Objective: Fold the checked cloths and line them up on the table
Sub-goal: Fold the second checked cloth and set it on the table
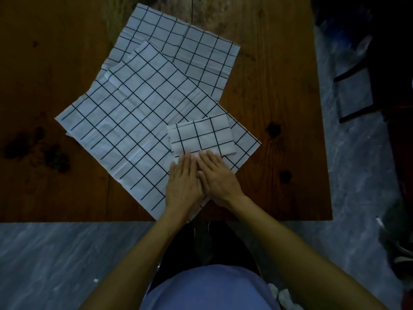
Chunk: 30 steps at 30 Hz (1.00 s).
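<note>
Where the table [279, 86] ends nearest the person, the folded cloth [201, 136] is pressed by the left hand [184, 184] and right hand [220, 182], each grip released and flat, atop unfolded cloths [125, 121]; bare wood is left on both sides.

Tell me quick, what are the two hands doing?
Left hand: open, flat, pressing the folded cloth.
Right hand: open, flat, pressing it too.
</note>
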{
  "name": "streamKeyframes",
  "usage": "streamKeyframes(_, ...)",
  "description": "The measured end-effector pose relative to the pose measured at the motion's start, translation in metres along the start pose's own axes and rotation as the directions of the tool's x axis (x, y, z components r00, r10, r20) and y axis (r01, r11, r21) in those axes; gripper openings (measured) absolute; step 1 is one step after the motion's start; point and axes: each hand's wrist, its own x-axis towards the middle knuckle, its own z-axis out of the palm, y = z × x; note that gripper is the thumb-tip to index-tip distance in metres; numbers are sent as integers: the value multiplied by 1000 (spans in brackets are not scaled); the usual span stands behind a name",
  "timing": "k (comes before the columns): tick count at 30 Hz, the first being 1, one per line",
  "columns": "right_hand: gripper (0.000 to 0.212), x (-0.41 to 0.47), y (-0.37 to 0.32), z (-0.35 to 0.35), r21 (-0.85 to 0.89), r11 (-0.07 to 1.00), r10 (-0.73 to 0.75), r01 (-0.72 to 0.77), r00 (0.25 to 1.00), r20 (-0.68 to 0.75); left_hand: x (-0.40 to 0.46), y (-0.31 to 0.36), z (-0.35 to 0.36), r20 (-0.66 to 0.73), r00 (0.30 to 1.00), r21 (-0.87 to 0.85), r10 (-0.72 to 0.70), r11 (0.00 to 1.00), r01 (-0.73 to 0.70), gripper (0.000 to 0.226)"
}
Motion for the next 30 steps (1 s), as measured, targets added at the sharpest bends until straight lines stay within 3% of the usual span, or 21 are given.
streamKeyframes(5, 54, -19, 29, -5, 15, 976, 218, -217, 974, -65, -11, -32, 4, 44, 999, 18, -16, 1000, 15, 68)
streamKeyframes(9, 54, -22, 36, -14, 27, 972, 233, -232, 969, -78, -15, -32, -7, 112, 993, 93, -40, 995, 29, 72)
streamKeyframes(13, 49, -16, 30, -21, 162, 940, 330, -299, 917, -222, -4, -17, -32, 2, 1000, 165, -17, 986, 16, 62)
streamKeyframes(16, 42, -5, 33, -27, 248, 894, 440, -374, 838, -322, 24, -8, -47, -157, 984, 116, 80, 991, -62, 55)
streamKeyframes(19, 40, 11, 37, -33, 259, 832, 551, -490, 781, -294, 69, 1, -57, -237, 966, 33, 108, 994, -103, 52)
streamKeyframes(25, 41, 18, 41, -31, 313, 775, 626, -549, 734, -263, 132, 20, -61, -182, 975, -96, 127, 985, -146, 59)
streamKeyframes(30, 43, 16, 43, -28, 372, 768, 628, -521, 726, -282, 149, 32, -56, -158, 986, -156, 61, 984, -85, 51)
